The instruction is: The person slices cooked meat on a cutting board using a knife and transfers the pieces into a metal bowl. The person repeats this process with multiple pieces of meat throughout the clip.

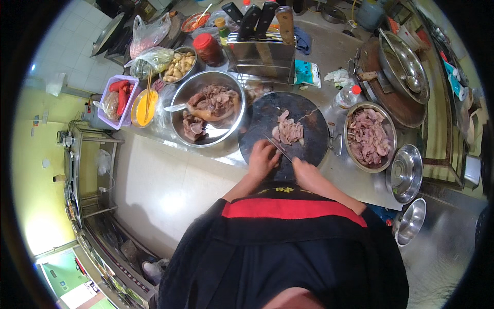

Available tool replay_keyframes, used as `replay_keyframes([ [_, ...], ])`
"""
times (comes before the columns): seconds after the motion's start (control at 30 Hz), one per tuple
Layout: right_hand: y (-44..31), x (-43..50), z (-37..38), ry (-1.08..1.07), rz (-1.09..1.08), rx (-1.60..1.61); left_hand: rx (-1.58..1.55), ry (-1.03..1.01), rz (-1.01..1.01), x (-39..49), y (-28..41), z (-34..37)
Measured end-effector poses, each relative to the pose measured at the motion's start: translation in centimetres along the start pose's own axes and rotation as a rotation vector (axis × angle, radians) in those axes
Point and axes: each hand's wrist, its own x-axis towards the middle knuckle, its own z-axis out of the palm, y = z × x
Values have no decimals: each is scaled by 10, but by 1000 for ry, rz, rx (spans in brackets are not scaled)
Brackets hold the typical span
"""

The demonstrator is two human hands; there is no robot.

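My right hand (308,174) grips a knife (282,150), its blade slanting up and left over a round, dark chopping board (256,112). Beside the blade, my left hand (263,159) rests on the board with its fingers curled in. Whatever lies under those fingers is hidden. Just beyond the blade sits a small heap of sliced pale-pink meat (290,131). To the right of the board, a steel bowl (393,127) is filled with similar cut meat (368,137). Larger meat pieces (214,102) lie in a wide steel basin (177,129) on the left.
A metal knife rack (266,58) holding several knives stands behind the board. A clear bottle with a red cap (348,95) and a cleaver (380,79) are at right. Ginger (179,66), beaten egg with chopsticks (144,108) and a lilac basket (115,123) stand at left.
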Motion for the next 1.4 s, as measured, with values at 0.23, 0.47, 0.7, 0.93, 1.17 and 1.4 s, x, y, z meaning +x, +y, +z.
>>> replay_keyframes([
  [0.23, 41, -23, 19, 24, 37, 110, 20, 34, 50, -1, 0, 4],
  [0.47, -33, 19, -14, 78, -77, 50, 37, -30, 15, -3, -3, 4],
  [0.7, 1, -6, -6, -15, -5, 9, 28, 44, 68, -2, -3, 1],
  [0.93, 33, -18, 19, -17, 44, 49, 9, 31, 65, 1, 2, 2],
  [1.17, -43, 32, -16, 73, -101, 0, 55, -77, 19, -2, -2, -1],
  [1.4, 11, -18, 0, -29, 46, 22, -2, 62, 76, -2, 1, -4],
])
